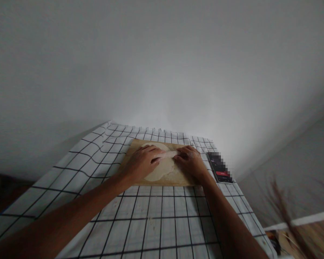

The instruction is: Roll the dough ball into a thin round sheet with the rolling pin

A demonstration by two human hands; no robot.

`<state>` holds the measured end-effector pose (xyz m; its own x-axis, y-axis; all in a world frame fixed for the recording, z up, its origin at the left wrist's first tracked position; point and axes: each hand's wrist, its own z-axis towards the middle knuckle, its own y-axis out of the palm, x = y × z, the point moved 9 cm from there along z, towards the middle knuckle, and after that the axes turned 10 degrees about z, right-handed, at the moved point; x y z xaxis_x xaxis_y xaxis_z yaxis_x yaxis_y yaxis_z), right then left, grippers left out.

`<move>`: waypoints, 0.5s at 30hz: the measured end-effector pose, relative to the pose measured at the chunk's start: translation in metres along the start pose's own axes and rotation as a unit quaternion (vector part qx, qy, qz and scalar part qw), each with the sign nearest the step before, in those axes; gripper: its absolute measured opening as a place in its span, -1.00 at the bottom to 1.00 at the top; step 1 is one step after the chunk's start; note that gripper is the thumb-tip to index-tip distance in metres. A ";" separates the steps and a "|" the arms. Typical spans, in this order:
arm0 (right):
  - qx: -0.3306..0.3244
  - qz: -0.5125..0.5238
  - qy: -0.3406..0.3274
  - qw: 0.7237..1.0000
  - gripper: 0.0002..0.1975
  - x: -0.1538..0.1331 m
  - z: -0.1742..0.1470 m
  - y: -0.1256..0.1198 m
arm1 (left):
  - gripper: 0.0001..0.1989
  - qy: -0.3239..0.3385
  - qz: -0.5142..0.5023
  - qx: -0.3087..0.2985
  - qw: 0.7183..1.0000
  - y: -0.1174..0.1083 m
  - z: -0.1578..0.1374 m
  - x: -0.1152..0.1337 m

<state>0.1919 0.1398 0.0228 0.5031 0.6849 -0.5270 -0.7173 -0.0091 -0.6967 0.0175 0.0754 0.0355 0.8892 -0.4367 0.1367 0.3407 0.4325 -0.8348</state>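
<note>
A flattened sheet of pale dough (pixel 160 171) lies on a wooden board (pixel 186 178). Across the dough runs a light, floury rolling pin (pixel 169 154), its middle showing between my hands. My left hand (pixel 145 158) is closed over the pin's left part, fingers curled on it. On its right part, my right hand (pixel 189 158) grips the pin with bent fingers. Both palms hide the pin's ends.
The board rests on a table with a white, black-checked cloth (pixel 156 230), dusted with crumbs or flour. A dark phone (pixel 220 168) lies right of the board. A pale wall (pixel 162 72) stands behind the table. Brown bristly stalks (pixel 282 201) are at the lower right.
</note>
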 end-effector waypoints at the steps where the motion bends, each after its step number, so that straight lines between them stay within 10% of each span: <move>1: -0.006 0.002 -0.001 1.000 -0.67 -0.001 0.000 0.001 | -0.71 0.002 -0.002 -0.004 1.000 0.001 0.000 0.001; 15: -0.105 0.085 -0.005 0.991 -0.82 -0.018 -0.005 -0.003 | -0.74 0.023 -0.013 -0.030 0.999 0.007 -0.002 0.004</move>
<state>0.1873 0.1244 0.0319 0.3784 0.6672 -0.6416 -0.6742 -0.2763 -0.6849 0.0225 0.0754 0.0290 0.8645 -0.4842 0.1350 0.3438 0.3737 -0.8615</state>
